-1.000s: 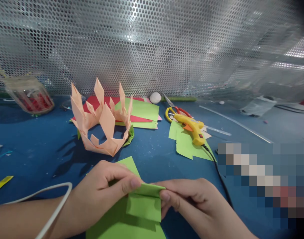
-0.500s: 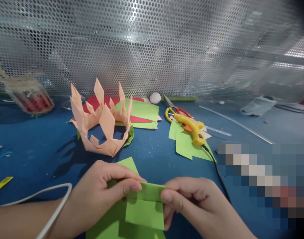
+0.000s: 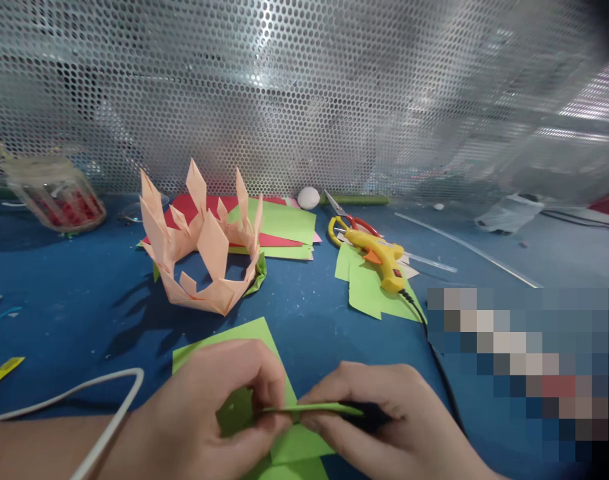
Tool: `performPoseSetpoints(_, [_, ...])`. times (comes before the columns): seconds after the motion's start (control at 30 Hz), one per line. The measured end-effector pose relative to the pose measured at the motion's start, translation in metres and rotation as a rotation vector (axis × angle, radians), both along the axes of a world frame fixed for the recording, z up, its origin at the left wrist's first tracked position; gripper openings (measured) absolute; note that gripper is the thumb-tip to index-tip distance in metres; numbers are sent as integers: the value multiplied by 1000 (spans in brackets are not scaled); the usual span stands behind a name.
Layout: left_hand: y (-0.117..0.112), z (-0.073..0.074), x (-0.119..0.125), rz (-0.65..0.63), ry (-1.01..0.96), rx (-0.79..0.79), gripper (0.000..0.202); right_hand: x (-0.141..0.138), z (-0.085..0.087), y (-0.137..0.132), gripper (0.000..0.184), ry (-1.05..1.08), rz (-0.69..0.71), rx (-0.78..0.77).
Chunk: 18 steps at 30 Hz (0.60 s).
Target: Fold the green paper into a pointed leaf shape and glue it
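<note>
Both my hands pinch a folded piece of green paper (image 3: 304, 441) low in the middle of the view. My left hand (image 3: 219, 407) grips its left end between thumb and fingers. At the right end my right hand (image 3: 384, 420) holds it the same way. The fold is seen almost edge-on as a thin green strip. Under my hands lies a flat green sheet (image 3: 224, 340) on the blue table (image 3: 64, 313). A peach origami crown (image 3: 202, 243) stands beyond, to the left of centre.
Red and green paper sheets (image 3: 279, 227) lie behind the crown. A yellow glue gun (image 3: 379, 257) rests on green scraps, scissors (image 3: 344, 223) behind it, its black cord running toward me. A jar (image 3: 59, 197) sits far left. A white cable (image 3: 84, 393) crosses my left forearm. Perforated metal wall behind.
My hands have moved down and nearer to me. The folded green piece has been turned flat, so its face no longer shows and only its edge is visible.
</note>
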State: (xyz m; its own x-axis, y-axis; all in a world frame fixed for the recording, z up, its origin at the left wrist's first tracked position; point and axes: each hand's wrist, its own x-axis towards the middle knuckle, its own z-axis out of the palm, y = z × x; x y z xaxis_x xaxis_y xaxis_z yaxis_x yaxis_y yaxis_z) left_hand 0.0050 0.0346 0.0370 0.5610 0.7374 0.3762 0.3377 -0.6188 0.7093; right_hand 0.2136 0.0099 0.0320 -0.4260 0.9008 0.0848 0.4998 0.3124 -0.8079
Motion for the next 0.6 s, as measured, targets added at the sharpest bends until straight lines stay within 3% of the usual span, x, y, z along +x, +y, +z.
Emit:
performPoseSetpoints(0.1, [-1, 1, -2, -122, 4, 117, 20, -1, -2, 1, 18, 12, -13, -109])
performPoseSetpoints(0.17, [0, 3, -1, -158, 0, 128, 22, -1, -3, 2, 16, 40, -9, -80])
performPoseSetpoints(0.23, [2, 4, -1, -119, -15, 109, 22, 1, -3, 2, 15, 55, -52, 67])
performPoseSetpoints(0.3, [5, 4, 0, -67, -35, 88, 24, 4, -4, 2, 27, 34, -97, 287])
performPoseSetpoints(0.4, [8, 2, 0, -23, -52, 74, 27, 6, -3, 0, 29, -16, -44, 550])
performPoseSetpoints(0.5, [7, 1, 0, -28, -80, 71, 31, 5, -2, 1, 18, -89, 21, 662])
performPoseSetpoints(0.6, [6, 3, 0, -35, -116, 29, 40, 5, -3, 2, 28, -172, -8, 690])
